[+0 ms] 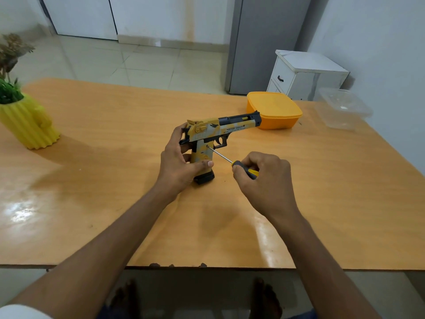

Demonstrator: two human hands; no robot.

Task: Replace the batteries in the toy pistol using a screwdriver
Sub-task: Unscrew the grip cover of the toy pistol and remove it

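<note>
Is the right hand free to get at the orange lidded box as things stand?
Probably not yet: the right hand grips the screwdriver, its tip at the toy pistol. The orange box lies unobstructed beyond.

- A yellow ridged plant pot (pixel 30 125) blocks the wooden desk's (pixel 115 180) left edge.
- An orange lidded plastic box (pixel 274 109) and a clear plastic tub (pixel 342 109) crowd the far right corner.
- The near edge has open room.

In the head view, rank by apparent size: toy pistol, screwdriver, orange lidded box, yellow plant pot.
Largest to smallest as they look:
1. toy pistol and yellow plant pot, too alike to rank; the pot is cut by the frame edge
2. orange lidded box, though farther away
3. screwdriver, partly hidden in the right hand
</note>
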